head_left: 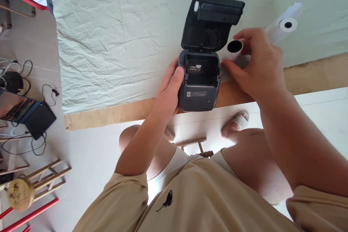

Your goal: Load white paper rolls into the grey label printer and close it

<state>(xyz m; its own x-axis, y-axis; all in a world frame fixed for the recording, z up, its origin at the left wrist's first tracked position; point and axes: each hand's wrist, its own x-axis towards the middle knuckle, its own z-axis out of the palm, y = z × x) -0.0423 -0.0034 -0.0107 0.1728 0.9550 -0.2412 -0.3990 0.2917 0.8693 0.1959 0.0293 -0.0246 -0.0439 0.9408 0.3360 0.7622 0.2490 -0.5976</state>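
Observation:
My left hand point(170, 88) grips the left side of a small dark grey portable printer point(199, 99), thumb along its edge. The printer's lid point(209, 25) is flipped up, and its paper bay point(201, 70) shows no roll inside, only a small white printed label. Just right of the printer, my right hand point(261, 59) has thumb and fingers closed around a white paper roll point(231, 56) with a wide black core. Beyond that hand a second white roll point(288, 25) with a narrow dark core lies on the cloth, a translucent wrapper by it.
A pale green wrinkled cloth point(114, 36) covers the table, whose wooden edge point(119, 113) runs in front of me. On the floor at left are a laptop point(38, 119), cables point(50, 90) and a wooden stool point(20, 194). My knees are below the edge.

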